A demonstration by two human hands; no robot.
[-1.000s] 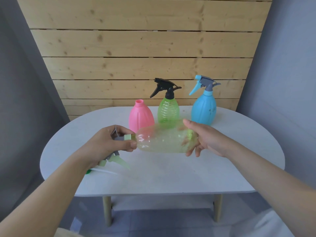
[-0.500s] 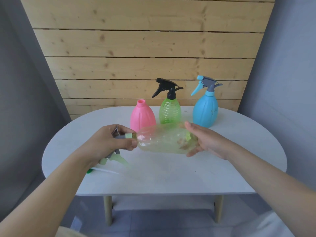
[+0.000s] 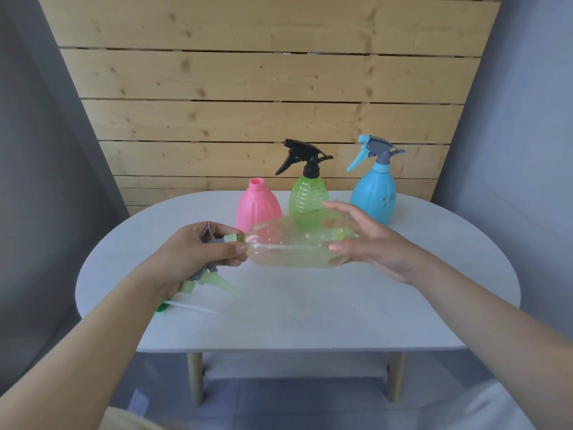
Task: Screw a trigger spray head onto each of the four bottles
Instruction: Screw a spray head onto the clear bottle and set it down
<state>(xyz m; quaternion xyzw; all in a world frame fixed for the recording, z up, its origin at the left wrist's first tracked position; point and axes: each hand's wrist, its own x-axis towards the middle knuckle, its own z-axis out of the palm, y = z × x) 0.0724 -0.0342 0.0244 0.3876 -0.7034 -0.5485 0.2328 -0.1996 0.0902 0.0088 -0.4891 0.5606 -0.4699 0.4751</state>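
Since a second ago: right hand (image 3: pixel 372 243) loosened, fingers (image 3: pixel 338 207) now spread around the base of the clear yellow-green bottle (image 3: pixel 294 246), only lightly cupping it. Held sideways above the desk (image 3: pixel 341 305), neck to the left. Left hand (image 3: pixel 198 246) closed on the pale green spray head (image 3: pixel 217 243), at the collar. Probably empty, so light, thin-walled and easily dented; best gripped near the stiff base and shoulder. Pink bottle (image 3: pixel 257 206) uncapped; green bottle (image 3: pixel 308 193) and blue bottle (image 3: pixel 375 197) capped.

open bottle (image 3: pixel 259 206) left | capped bottles (image 3: pixel 308 193) right | table (image 3: pixel 310 305) beneath
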